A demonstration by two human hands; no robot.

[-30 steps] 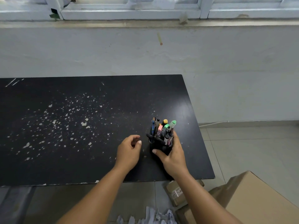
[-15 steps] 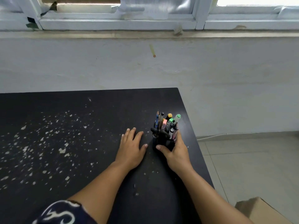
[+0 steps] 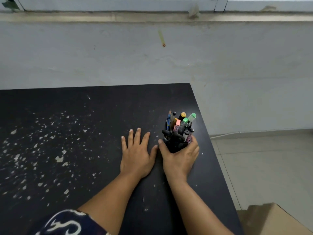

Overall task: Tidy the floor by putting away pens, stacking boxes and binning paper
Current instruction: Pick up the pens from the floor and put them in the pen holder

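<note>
A black pen holder (image 3: 176, 144) stands on the black table (image 3: 84, 150) near its right edge, filled with several pens and markers (image 3: 182, 123) with orange, pink and green caps. My right hand (image 3: 180, 157) wraps around the holder's near side, thumb on the left and fingers on the right. My left hand (image 3: 137, 154) lies flat on the tabletop just left of it, palm down, fingers spread, holding nothing. A corner of a brown cardboard box (image 3: 277, 219) shows on the floor at the lower right.
White paint specks cover the table's left half. A white wall and a window sill (image 3: 152, 16) rise behind the table. Pale floor tiles (image 3: 264, 158) lie to the right, with a thin white cable along the wall base.
The pen holder has slid farther onto the table, away from the near edge, with my right hand still on it. My left hand went from curled to flat on the tabletop.
</note>
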